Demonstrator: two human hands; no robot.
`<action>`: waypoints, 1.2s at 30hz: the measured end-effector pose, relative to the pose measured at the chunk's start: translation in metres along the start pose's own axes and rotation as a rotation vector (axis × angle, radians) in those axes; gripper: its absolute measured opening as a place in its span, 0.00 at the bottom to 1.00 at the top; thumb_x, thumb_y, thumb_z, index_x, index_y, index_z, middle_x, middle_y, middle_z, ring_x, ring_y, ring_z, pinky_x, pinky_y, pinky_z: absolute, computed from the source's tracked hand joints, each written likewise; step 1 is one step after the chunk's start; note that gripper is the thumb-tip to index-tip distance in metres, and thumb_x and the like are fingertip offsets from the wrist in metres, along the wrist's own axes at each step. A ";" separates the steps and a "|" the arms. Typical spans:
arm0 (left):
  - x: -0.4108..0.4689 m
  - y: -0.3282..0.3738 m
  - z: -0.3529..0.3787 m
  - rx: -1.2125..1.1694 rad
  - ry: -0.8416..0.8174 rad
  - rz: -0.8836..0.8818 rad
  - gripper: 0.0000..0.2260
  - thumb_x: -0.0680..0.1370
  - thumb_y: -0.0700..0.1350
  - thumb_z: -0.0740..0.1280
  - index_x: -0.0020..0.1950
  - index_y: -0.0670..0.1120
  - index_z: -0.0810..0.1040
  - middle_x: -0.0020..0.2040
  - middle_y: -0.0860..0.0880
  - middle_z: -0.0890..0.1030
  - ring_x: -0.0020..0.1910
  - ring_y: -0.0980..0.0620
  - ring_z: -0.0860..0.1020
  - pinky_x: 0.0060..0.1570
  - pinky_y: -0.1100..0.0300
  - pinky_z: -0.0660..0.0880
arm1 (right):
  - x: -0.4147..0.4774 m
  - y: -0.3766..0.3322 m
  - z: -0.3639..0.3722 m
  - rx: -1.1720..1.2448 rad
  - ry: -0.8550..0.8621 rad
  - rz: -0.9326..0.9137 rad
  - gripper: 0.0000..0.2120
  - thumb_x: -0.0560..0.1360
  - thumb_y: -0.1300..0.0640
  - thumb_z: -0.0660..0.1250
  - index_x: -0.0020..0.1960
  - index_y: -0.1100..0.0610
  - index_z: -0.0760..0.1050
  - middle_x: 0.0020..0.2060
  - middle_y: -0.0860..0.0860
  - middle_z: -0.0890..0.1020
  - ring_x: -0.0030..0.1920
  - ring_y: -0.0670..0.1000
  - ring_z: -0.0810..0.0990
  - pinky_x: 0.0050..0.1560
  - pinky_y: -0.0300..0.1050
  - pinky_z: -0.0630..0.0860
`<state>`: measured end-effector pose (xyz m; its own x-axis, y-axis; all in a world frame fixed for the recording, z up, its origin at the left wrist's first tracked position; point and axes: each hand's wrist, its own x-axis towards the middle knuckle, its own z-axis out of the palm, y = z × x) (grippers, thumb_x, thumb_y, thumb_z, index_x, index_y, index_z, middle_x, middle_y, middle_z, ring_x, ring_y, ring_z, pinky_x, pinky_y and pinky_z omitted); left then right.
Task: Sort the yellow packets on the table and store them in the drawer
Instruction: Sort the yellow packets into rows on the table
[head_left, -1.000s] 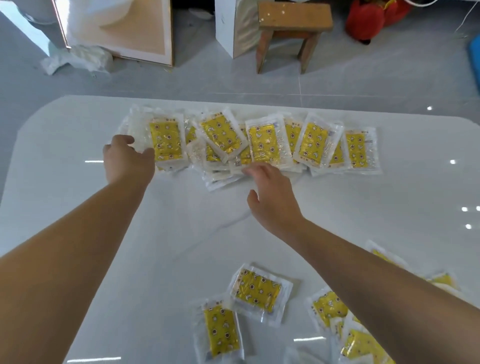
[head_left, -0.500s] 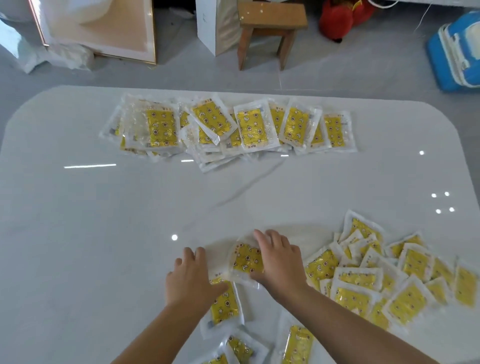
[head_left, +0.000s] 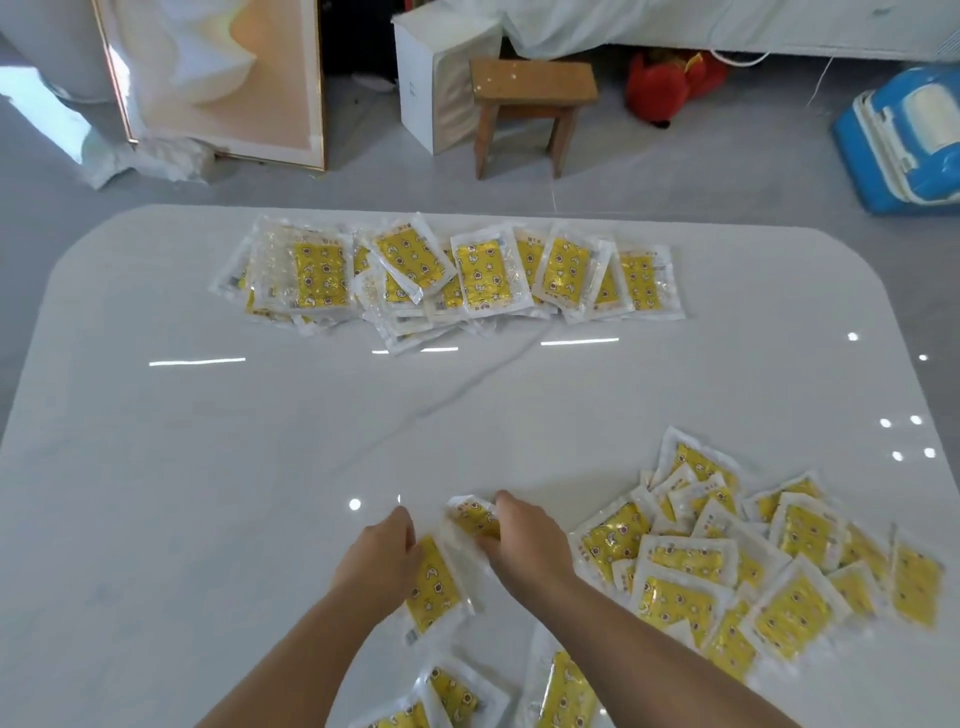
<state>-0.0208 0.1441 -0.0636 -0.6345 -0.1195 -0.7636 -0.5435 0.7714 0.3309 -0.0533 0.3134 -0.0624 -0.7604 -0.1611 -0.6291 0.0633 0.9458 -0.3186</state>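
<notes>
Left hand (head_left: 387, 564): the flat packet (head_left: 435, 590) is gripped at its far end, its long axis pointed away from the person.
Right hand (head_left: 527, 545): the lifted packet (head_left: 470, 517) is pinched, just right of that grip.

Both bare forearms reach in from the lower edge and converge near the middle. The left grip (head_left: 384, 553) is knuckles-up, its fingers curled down over the left edge of a yellow packet (head_left: 434, 587). Just beside it, the right grip (head_left: 524, 545) is also knuckles-up, pinching a second packet (head_left: 470, 519) between fingers and thumb.
</notes>
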 end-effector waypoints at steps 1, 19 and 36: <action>-0.001 0.001 -0.003 -0.043 0.000 0.016 0.07 0.78 0.45 0.61 0.41 0.48 0.67 0.36 0.51 0.75 0.31 0.54 0.70 0.29 0.62 0.67 | -0.002 0.001 -0.001 0.032 -0.001 0.004 0.08 0.77 0.52 0.64 0.46 0.52 0.64 0.38 0.46 0.72 0.43 0.53 0.74 0.31 0.43 0.62; -0.029 0.017 -0.022 0.037 -0.025 0.100 0.13 0.80 0.45 0.62 0.35 0.50 0.70 0.36 0.53 0.75 0.34 0.56 0.73 0.32 0.64 0.67 | -0.026 0.020 -0.025 0.133 -0.087 0.009 0.11 0.76 0.54 0.67 0.42 0.50 0.65 0.37 0.45 0.73 0.41 0.51 0.75 0.38 0.45 0.70; -0.071 -0.017 0.058 0.823 -0.099 0.356 0.17 0.80 0.38 0.58 0.67 0.53 0.67 0.63 0.50 0.72 0.63 0.48 0.70 0.55 0.55 0.68 | -0.083 0.087 0.012 -0.750 -0.267 -0.481 0.17 0.71 0.74 0.62 0.59 0.64 0.74 0.61 0.59 0.68 0.62 0.60 0.67 0.65 0.58 0.63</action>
<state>0.0649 0.1758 -0.0473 -0.6190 0.2369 -0.7488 0.2653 0.9605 0.0846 0.0229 0.4054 -0.0468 -0.4168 -0.5550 -0.7199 -0.7255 0.6802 -0.1044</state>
